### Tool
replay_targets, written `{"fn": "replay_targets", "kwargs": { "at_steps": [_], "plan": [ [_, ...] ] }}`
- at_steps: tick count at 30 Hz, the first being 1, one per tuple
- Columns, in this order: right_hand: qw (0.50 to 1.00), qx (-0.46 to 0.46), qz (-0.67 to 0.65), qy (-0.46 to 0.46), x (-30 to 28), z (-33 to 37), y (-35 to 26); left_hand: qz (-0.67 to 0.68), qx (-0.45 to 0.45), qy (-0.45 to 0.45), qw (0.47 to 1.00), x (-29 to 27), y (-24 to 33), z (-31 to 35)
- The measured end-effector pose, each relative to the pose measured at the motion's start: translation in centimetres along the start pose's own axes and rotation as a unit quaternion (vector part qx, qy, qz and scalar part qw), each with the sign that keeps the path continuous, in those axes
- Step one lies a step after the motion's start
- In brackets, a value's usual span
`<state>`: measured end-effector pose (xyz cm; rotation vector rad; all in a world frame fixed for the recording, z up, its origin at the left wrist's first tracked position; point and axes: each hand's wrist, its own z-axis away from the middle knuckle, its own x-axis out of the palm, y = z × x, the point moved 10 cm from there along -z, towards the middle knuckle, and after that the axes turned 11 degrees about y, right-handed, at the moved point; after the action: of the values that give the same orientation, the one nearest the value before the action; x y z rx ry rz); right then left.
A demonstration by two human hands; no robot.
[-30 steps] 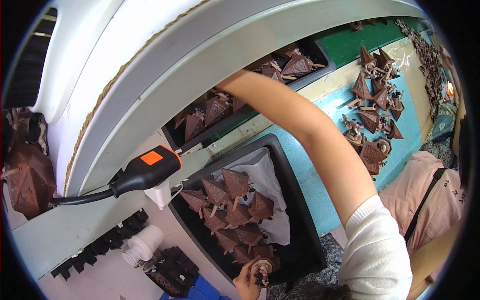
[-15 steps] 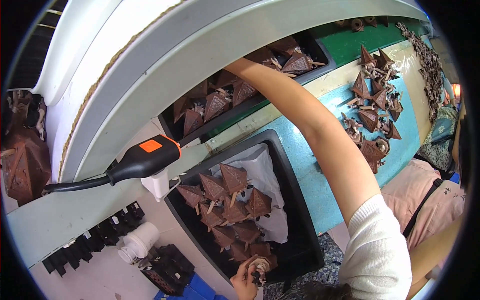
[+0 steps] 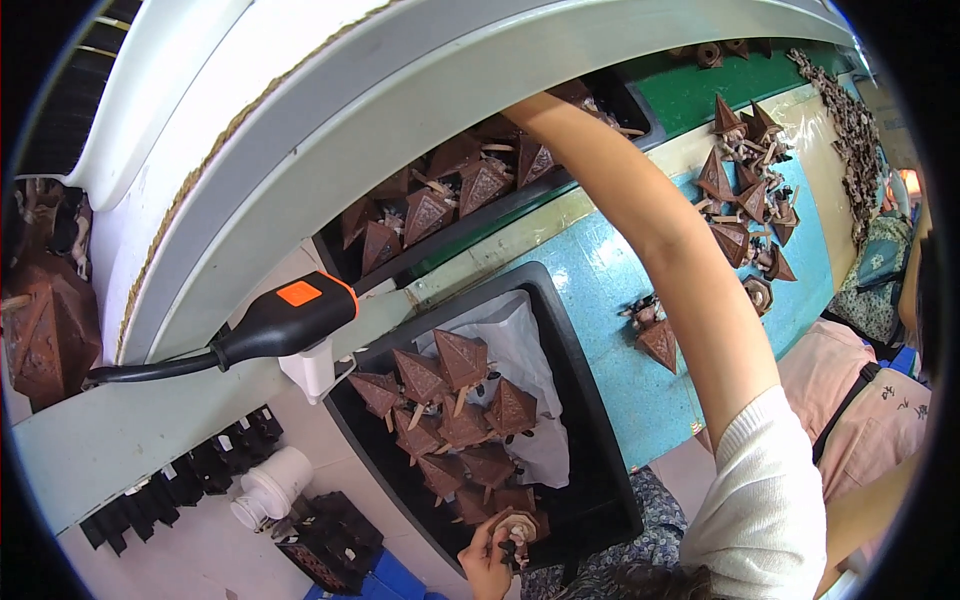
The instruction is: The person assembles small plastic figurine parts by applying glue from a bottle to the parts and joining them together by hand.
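At the near edge of the black tray [image 3: 600, 470], my left hand [image 3: 487, 562] is closed on a brown pointed-top figurine [image 3: 517, 528], tilted so its pale underside and small dark parts show. Beside it, several similar brown figurines [image 3: 462, 425] lie in rows on white paper in the tray. My right forearm [image 3: 690, 260] stretches up and away over the blue mat. Its hand is hidden behind the curved grey-white rim [image 3: 520, 60], by the far black tray [image 3: 640, 120] of more brown figurines [image 3: 482, 185].
A single brown figurine [image 3: 657, 343] lies on the blue mat [image 3: 590, 300], with a cluster of them [image 3: 745, 190] farther right. A black plug-like device [image 3: 290, 315] with an orange patch crosses the left. Another person in a pink apron [image 3: 835, 390] is at the right.
My right forearm has shifted to the right, uncovering more figurines in the far tray and the lone one on the mat. My left hand keeps hold of its figurine.
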<state>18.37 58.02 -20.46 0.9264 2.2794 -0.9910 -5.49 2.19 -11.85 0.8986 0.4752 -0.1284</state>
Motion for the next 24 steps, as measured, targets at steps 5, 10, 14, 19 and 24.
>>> {"fn": "replay_targets", "kwargs": {
  "at_steps": [5,10,14,19,24],
  "plan": [
    [0.999,-0.025,0.003,0.028,-0.2,0.5,-1.3,-0.017,-0.013,-0.006,1.0,-0.3,-1.2,0.1],
    [0.999,-0.033,0.001,0.007,-0.1,1.0,-3.8,-0.049,0.042,0.003,0.998,-0.2,-0.6,0.0],
    [0.933,-0.221,0.19,0.211,-7.8,0.8,-9.0,-0.031,0.036,0.01,0.999,-0.3,-0.1,0.2],
    [0.984,-0.083,0.118,0.105,-10.7,-1.2,1.1,-0.024,0.039,0.029,0.999,-0.7,-0.2,0.4],
    [0.996,0.069,0.048,-0.001,-9.1,-1.8,4.8,-0.014,0.026,0.013,0.999,0.1,1.0,0.5]
  ]
}}
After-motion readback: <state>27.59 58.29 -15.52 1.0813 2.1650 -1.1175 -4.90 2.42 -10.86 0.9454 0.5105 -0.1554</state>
